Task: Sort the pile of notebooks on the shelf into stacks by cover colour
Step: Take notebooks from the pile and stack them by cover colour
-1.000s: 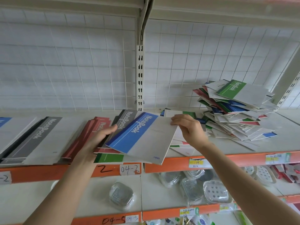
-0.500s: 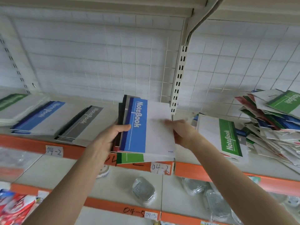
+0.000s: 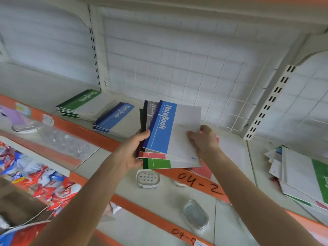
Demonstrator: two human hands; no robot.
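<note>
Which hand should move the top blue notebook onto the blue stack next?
Probably the right hand: it pinches the top blue notebook by its free edge. The left hand is busy gripping the whole bundle, though the blue stack lies on its side.

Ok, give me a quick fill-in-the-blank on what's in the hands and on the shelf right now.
1. The left hand grips a bundle of notebooks; the top notebook, pinched by the right hand, has a ____ band.
2. The stack farthest left on the shelf is ____.
3. The stack beside it is ____.
4. The handwritten code on the orange shelf edge below the hands reads ____.

Missing words: blue; green; blue; 04-2.
</note>
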